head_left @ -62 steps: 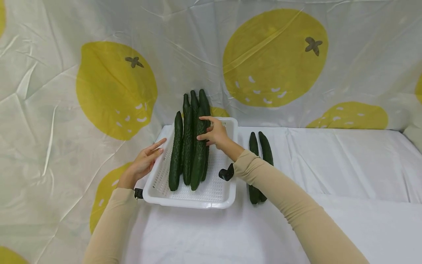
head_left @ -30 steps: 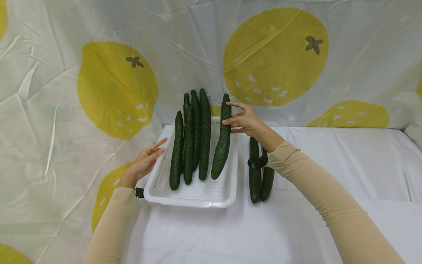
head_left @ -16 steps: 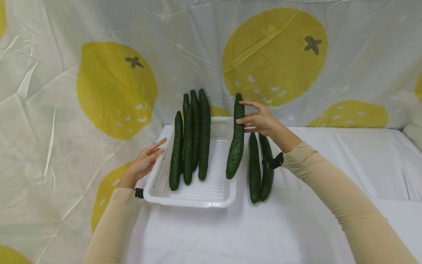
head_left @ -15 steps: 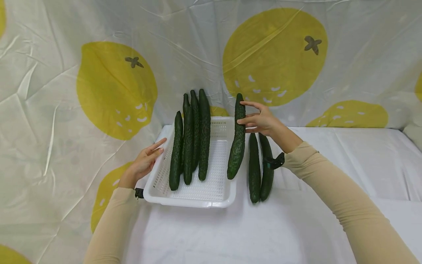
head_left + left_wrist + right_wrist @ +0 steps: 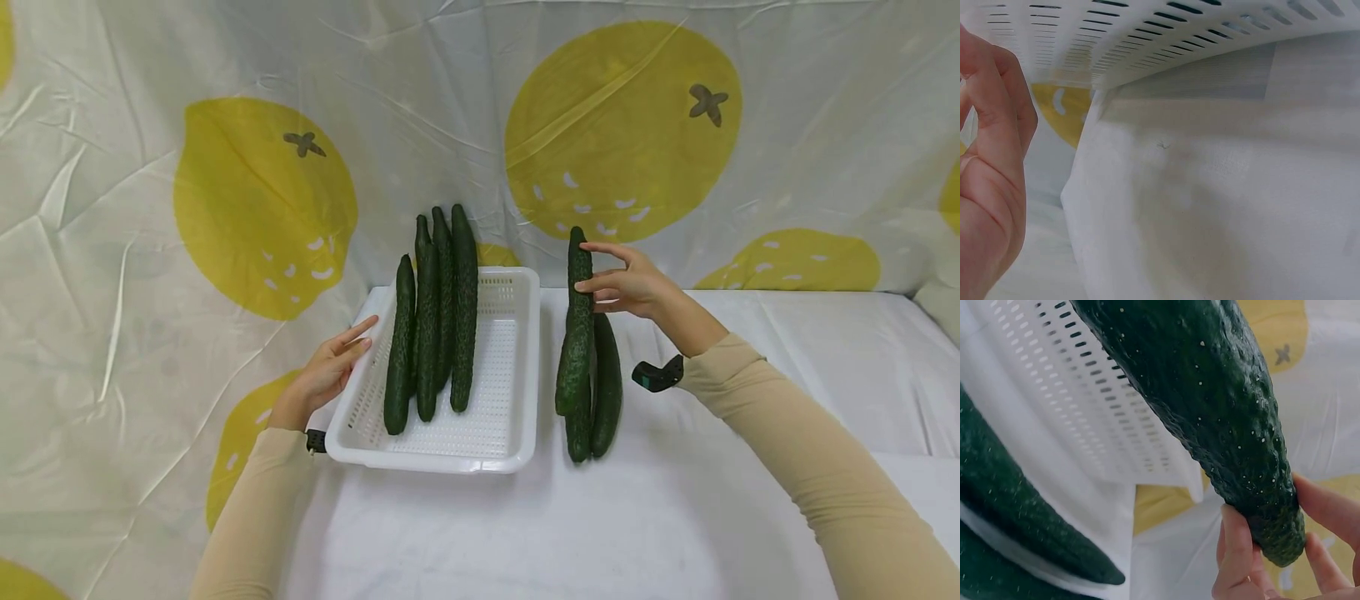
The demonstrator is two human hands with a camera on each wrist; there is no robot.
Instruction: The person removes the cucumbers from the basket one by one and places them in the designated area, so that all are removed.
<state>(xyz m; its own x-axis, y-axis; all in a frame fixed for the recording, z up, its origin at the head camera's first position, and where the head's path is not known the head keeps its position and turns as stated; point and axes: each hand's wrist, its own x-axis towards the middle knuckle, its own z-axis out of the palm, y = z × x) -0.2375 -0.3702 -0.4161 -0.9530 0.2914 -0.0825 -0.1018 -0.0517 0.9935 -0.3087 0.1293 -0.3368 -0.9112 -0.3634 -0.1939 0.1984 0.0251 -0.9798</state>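
Third cucumber (image 5: 573, 367) out of the basket (image 5: 427, 462)

The right hand (image 5: 632, 285) pinched it over two cucumbers (image 5: 608, 392) on the table (image 5: 660, 525), just off the basket's right edge. The left hand (image 5: 327, 372) lay loose at the left edge. Perhaps five cucumbers (image 5: 466, 325) were left inside, overlapping.

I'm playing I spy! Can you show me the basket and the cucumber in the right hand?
White plastic basket (image 5: 431, 462): head view, on its front rim.
Held cucumber (image 5: 1207, 409): right wrist view, on its bumpy green side.
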